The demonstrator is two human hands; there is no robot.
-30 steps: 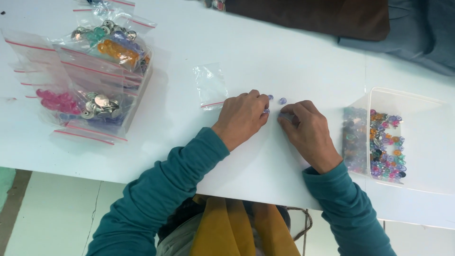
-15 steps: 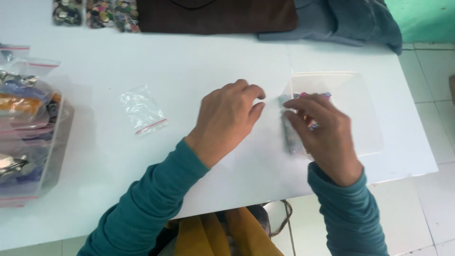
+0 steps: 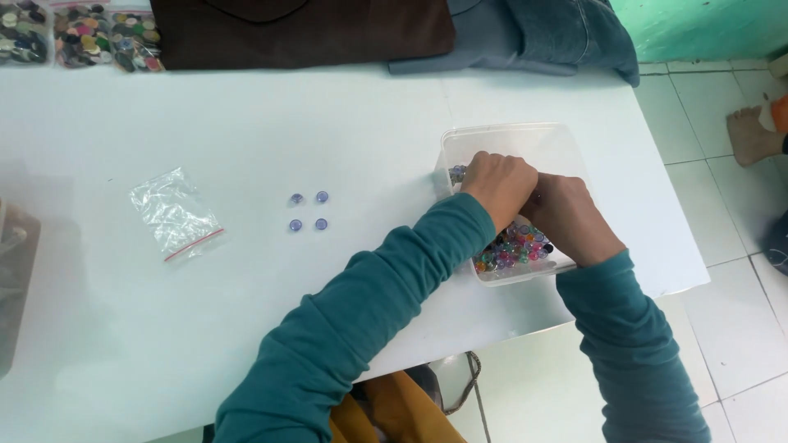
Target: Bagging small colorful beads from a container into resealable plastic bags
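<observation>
- Both hands are sunk in the clear plastic tub (image 3: pixel 525 139) at about 3 o'clock on the white desk (image 3: pixel 246 328); the left hand (image 3: pixel 499 182) lies across and touches the right hand (image 3: pixel 570 220).
- The fingers curl downward out of sight, so whether either grip is wide, narrow or holding a bead cannot be told.
- The mixed coloured beads (image 3: pixel 513 250) heap at the tub's near end; sorting goes best with fingertips only, the tub kept flat.
- Four bluish beads (image 3: pixel 309 211) sit in a square near the desk's centre; sleeves should stay clear of them.
- A small zip bag (image 3: pixel 175 213) lies flat at 9 o'clock.
</observation>
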